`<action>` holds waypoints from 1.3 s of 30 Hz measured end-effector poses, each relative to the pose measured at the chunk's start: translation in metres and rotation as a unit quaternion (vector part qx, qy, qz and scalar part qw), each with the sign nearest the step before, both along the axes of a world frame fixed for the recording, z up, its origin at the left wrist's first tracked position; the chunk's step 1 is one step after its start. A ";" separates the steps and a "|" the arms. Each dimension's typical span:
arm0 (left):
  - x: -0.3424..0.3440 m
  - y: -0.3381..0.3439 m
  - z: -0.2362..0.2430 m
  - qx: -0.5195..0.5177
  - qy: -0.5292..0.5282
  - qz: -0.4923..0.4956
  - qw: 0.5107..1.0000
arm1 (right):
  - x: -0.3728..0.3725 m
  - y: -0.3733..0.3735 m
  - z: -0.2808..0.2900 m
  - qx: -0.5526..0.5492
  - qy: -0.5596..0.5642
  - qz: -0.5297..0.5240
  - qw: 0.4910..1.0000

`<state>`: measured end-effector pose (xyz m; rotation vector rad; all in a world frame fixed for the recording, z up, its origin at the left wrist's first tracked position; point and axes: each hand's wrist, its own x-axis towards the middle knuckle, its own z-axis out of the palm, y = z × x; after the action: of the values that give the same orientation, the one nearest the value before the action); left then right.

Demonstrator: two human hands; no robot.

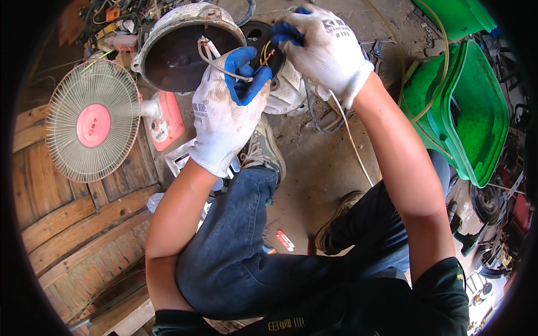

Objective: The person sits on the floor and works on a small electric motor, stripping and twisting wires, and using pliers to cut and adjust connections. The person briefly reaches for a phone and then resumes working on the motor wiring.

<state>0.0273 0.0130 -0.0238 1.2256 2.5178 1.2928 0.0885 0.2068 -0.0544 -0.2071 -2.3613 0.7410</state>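
My left hand (230,106), in a white glove with blue fingertips, is closed around a grey cable (224,69). Yellow wires (263,53) with bare copper ends stick up beside its fingers. Just above and to the right, my right hand (325,47), gloved alike, has its fingers curled together close to the yellow wires; whatever they pinch is hidden. Behind my left hand a round, worn metal housing (190,53) lies with its dark hollow toward me, and cable leads come out of it. A dark round part (255,35) sits beside the housing, partly covered by my hands.
A fan (92,120) with a pink hub stands at the left by wooden boards (67,207). Green plastic bins (471,112) are at the right. A pale cord (353,137) trails over the floor. A red and white item (285,240) lies between my feet.
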 end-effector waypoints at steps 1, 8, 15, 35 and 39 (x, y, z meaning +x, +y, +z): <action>0.000 -0.001 -0.001 0.008 0.004 -0.006 1.000 | -0.007 0.004 0.000 0.048 0.023 0.003 0.999; -0.001 0.000 -0.001 0.024 0.015 0.006 1.000 | -0.043 0.006 0.010 0.163 -0.044 0.002 0.986; 0.004 0.001 0.012 -0.007 -0.048 0.015 0.999 | 0.001 -0.002 0.012 0.027 0.075 0.050 0.996; -0.002 -0.004 0.008 0.034 -0.114 0.032 0.992 | 0.019 -0.039 0.009 -0.349 -0.190 0.048 0.916; -0.004 -0.005 0.013 -0.022 -0.076 0.033 0.996 | 0.024 -0.039 -0.001 -0.416 -0.139 0.098 0.893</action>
<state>0.0233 0.0081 -0.0107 1.0031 2.4832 1.2826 0.1129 0.1680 -0.0556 -0.4608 -2.1792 1.9101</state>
